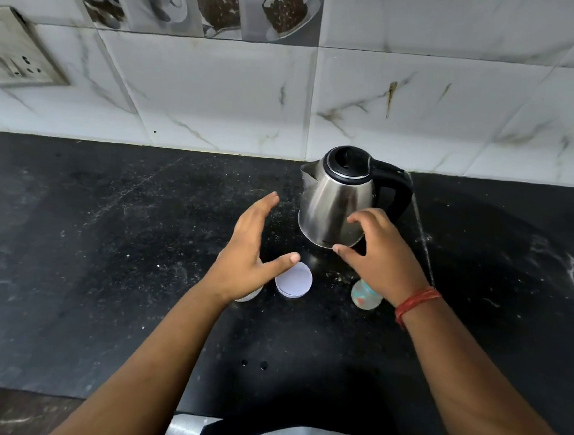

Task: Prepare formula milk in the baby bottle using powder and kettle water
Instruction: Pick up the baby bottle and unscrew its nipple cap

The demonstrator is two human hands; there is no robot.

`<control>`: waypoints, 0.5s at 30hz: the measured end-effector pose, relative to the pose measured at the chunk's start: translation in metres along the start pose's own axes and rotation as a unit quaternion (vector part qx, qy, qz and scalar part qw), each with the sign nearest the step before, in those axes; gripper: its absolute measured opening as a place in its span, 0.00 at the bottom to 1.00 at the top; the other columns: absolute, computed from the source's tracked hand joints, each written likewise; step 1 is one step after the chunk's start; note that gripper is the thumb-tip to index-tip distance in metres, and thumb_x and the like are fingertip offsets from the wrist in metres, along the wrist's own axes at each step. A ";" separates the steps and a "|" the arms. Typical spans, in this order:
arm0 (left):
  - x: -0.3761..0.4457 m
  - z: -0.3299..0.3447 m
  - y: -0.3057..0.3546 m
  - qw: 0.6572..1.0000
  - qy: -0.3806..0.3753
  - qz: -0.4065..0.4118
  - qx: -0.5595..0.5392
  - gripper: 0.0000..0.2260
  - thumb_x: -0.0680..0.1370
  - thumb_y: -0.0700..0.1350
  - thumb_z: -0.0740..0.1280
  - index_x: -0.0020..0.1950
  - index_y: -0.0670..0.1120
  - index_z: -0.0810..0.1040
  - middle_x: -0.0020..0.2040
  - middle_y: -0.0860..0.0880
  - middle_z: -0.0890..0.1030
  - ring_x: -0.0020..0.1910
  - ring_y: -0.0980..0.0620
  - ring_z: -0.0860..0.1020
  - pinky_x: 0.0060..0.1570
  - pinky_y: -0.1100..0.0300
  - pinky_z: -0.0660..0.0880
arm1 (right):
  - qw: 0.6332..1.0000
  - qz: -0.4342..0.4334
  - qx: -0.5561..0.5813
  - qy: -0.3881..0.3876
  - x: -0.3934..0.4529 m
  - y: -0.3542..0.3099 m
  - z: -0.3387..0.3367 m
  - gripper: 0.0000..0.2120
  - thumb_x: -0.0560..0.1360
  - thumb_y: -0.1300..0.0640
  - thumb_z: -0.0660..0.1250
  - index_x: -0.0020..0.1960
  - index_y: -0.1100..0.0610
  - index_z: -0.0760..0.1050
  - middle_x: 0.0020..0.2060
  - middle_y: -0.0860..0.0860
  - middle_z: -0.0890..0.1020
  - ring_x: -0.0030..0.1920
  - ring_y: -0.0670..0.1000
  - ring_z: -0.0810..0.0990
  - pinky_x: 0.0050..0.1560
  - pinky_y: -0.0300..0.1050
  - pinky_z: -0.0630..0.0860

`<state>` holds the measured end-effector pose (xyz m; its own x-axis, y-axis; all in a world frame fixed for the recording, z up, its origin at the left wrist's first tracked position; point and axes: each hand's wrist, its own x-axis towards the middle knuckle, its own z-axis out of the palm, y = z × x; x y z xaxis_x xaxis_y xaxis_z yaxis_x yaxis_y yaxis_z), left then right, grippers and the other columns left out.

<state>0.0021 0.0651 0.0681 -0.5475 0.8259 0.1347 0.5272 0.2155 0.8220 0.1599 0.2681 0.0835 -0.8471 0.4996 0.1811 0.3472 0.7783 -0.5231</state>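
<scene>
From the head camera, a black speckled stone counter [107, 238] runs along a wall of white marble-patterned tiles [219, 93]. A polished steel electric kettle with a black lid and black handle [337, 200] stands upright near the back of the counter, its spout turned to the left.

The left hand [248, 259] hovers above the counter in front of and to the left of the kettle, fingers straight and together, thumb spread wide, holding nothing. Under its wrist, part of a whitish round container [249, 295] shows; most of it is hidden. Just right of that, a flat white round lid [294, 280] lies on the counter below the thumb.

The right hand [384, 258] hangs in front of the kettle's lower body with its fingers loosely curled and apart, gripping nothing; whether it touches the kettle cannot be told. A red thread band [415, 302] circles its wrist. Beneath the wrist stands a small clear baby bottle with teal and orange print [363, 295], partly covered.

A grey switch plate [15, 52] sits on the wall at the left.
</scene>
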 end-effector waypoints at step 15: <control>0.014 0.083 0.010 0.989 -0.145 0.026 -0.002 0.42 0.75 0.58 0.73 0.82 0.55 0.55 0.81 0.56 0.59 0.80 0.58 0.59 0.79 0.50 0.62 | 0.976 0.144 -0.032 -0.163 -0.039 0.055 -0.018 0.21 0.67 0.40 0.74 0.55 0.42 0.72 0.52 0.41 0.76 0.50 0.48 0.79 0.51 0.51 0.77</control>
<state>0.0536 0.1222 0.0324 -0.3103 0.9505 0.0136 0.5469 0.1668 0.8204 0.2192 0.2985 0.0629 -0.7903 0.5617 -0.2447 0.6048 0.6513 -0.4582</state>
